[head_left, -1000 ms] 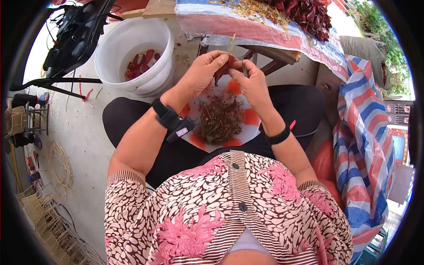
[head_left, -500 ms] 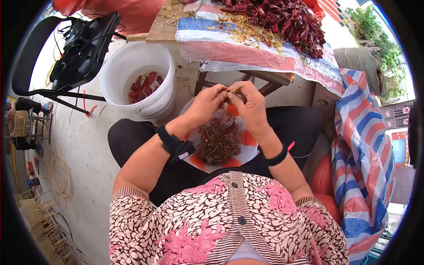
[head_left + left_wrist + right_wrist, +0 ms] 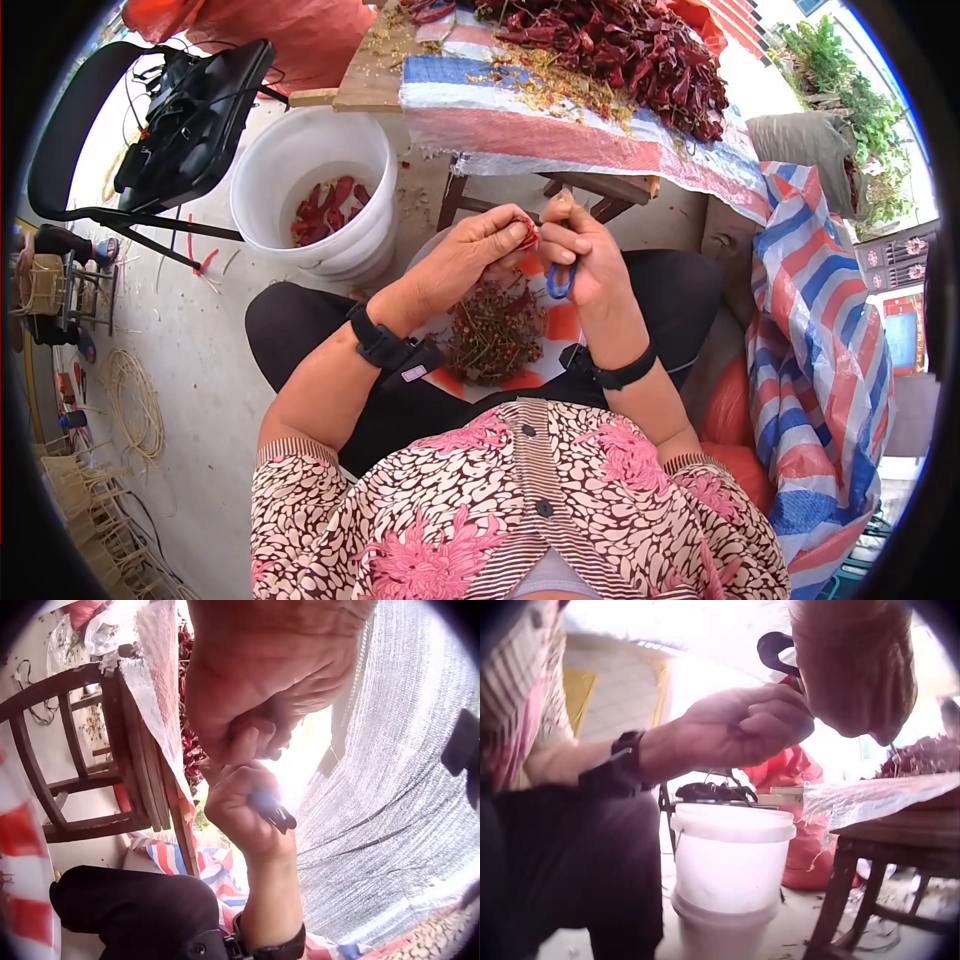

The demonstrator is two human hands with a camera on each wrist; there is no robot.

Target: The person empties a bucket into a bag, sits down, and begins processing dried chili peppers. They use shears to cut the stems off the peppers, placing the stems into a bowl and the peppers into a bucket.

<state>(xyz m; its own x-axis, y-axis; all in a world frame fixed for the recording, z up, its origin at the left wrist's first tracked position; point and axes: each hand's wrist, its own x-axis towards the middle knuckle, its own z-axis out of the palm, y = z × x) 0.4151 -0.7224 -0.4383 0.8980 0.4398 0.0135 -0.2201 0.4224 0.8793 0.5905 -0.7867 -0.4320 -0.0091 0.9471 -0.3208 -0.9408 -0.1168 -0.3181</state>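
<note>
In the head view my left hand (image 3: 470,255) holds a dried red chili pepper (image 3: 529,236), most of it hidden in the fingers. Close beside it, my right hand (image 3: 595,255) has its fingers curled round small scissors; a blue handle loop (image 3: 560,281) sticks out below the palm, the blades hidden. The handle loop (image 3: 775,654) looks dark in the right wrist view, beside the fingers of the left hand (image 3: 742,724). Below both hands, between the legs, a white and red basin (image 3: 562,325) bears a heap of dry stems and bits (image 3: 492,335).
A white bucket (image 3: 262,190) with several red peppers (image 3: 325,210) inside stands ahead on the left, near a black chair (image 3: 195,130). Ahead, a striped sheet (image 3: 530,130) covers a table bearing a pile of dried chilies (image 3: 640,65). Striped tarp (image 3: 815,330) lies along the right.
The hands have come down towards the body and turned. The pepper, hanging in view a second ago, is now mostly inside the left fingers. The blue handle loop has come into view.
</note>
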